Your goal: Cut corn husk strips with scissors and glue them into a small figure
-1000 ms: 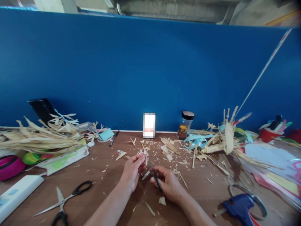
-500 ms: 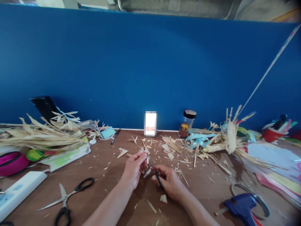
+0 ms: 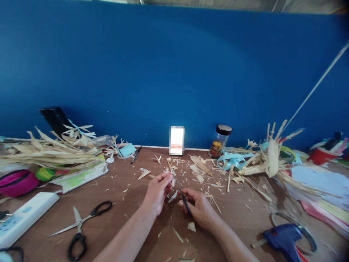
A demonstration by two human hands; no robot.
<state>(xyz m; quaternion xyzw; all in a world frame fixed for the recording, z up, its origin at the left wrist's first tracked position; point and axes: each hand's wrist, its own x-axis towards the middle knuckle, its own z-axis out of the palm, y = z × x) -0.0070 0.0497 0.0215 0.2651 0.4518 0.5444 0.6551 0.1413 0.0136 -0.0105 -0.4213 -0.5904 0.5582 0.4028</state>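
Observation:
Over the middle of the brown table, my left hand (image 3: 159, 191) pinches a small pale piece of dried husk (image 3: 172, 179) between thumb and fingertips. My right hand (image 3: 196, 206) is closed around the dark handles of a small pair of scissors (image 3: 185, 203). Their thin blades point up and left and come close to the pinched piece; whether they touch it is too small to tell. Scraps of husk (image 3: 192, 227) lie on the table beneath and around both hands.
Open black-handled scissors (image 3: 79, 222) and a white power strip (image 3: 29, 214) lie left. A blue glue gun (image 3: 283, 236) lies right. Husk bundles (image 3: 54, 153) flank the work area. A lidded jar (image 3: 219, 142) and a lit screen (image 3: 176, 141) stand by the blue partition (image 3: 163, 72).
The whole view has shifted slightly, so things appear a little further right. Both hands keep nearly the same pose, still holding the husk piece and the scissors.

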